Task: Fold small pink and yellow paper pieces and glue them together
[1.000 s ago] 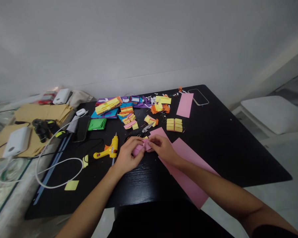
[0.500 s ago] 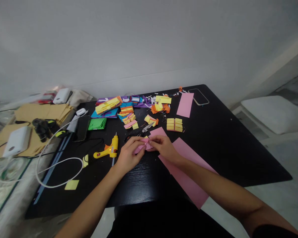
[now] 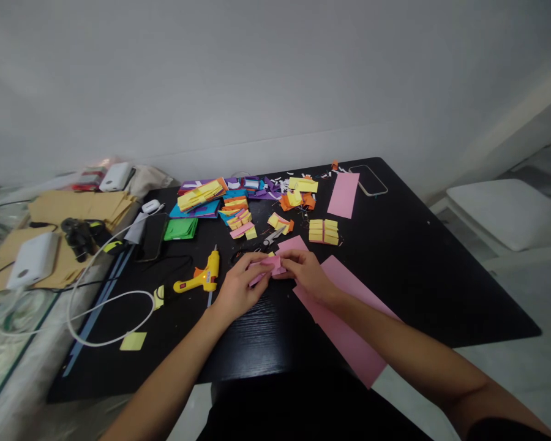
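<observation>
Between my hands is a small piece of pink paper (image 3: 274, 264), held low over the black table (image 3: 252, 349). My left hand (image 3: 239, 286) pinches its left side, fingers partly covering it. My right hand (image 3: 308, 274) grips the right edge between thumb and fingers. Under my right wrist lie larger pink sheets (image 3: 344, 312). Just beyond my fingers rest scissors (image 3: 274, 236), their handles partly hidden. A yellow glue gun (image 3: 202, 275) lies left of my left hand. Past my right hand is a yellow folded-paper bundle (image 3: 324, 231) with a band around its middle.
Stacks of coloured paper (image 3: 202, 196) and scraps line the table's back. A phone (image 3: 370, 180) lies at the back right, another phone (image 3: 151, 237) at left. A white cable (image 3: 110, 300) loops across the left side. A white stool (image 3: 491, 211) stands at right.
My fingers have shifted slightly on the small pink paper, and its upper surface now looks flatter. Everything on the table stays in place.
</observation>
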`<act>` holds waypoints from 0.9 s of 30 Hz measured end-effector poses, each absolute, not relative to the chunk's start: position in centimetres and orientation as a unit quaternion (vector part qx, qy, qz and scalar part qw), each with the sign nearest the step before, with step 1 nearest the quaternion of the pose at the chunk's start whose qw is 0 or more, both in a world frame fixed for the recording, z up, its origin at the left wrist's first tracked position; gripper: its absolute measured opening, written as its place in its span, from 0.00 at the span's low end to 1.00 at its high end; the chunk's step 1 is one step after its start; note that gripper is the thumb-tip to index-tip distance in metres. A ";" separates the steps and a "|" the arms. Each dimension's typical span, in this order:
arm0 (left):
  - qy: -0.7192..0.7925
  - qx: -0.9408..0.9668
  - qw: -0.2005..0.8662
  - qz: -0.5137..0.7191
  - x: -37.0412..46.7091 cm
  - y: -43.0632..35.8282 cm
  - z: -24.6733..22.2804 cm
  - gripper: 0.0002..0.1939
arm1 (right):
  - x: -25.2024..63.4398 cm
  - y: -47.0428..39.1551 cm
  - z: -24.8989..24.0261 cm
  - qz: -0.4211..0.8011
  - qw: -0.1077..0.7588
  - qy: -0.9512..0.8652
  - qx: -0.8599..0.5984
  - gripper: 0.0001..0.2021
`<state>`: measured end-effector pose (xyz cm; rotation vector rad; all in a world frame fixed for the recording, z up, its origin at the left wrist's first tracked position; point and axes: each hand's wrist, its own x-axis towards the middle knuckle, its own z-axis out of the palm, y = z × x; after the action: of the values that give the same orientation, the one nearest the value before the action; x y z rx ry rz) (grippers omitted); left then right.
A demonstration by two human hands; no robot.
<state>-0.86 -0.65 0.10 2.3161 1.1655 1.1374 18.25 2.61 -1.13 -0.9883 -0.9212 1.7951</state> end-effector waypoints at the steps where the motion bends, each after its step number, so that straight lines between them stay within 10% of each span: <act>1: 0.406 0.810 0.155 0.394 -0.9 -0.6 0.1 0.10 | 18.3 2.6 -1.1 0.722 0.434 -0.367 -0.395 0.11; 27: 0.530 0.612 0.344 0.475 -0.5 -0.3 -1.1 0.17 | 18.3 2.0 -1.0 0.572 0.463 -0.520 -0.434 0.13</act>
<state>-0.54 -0.33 -1.09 1.5908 1.3777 1.2351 18.27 2.02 -1.03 -1.0654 -1.2772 1.4058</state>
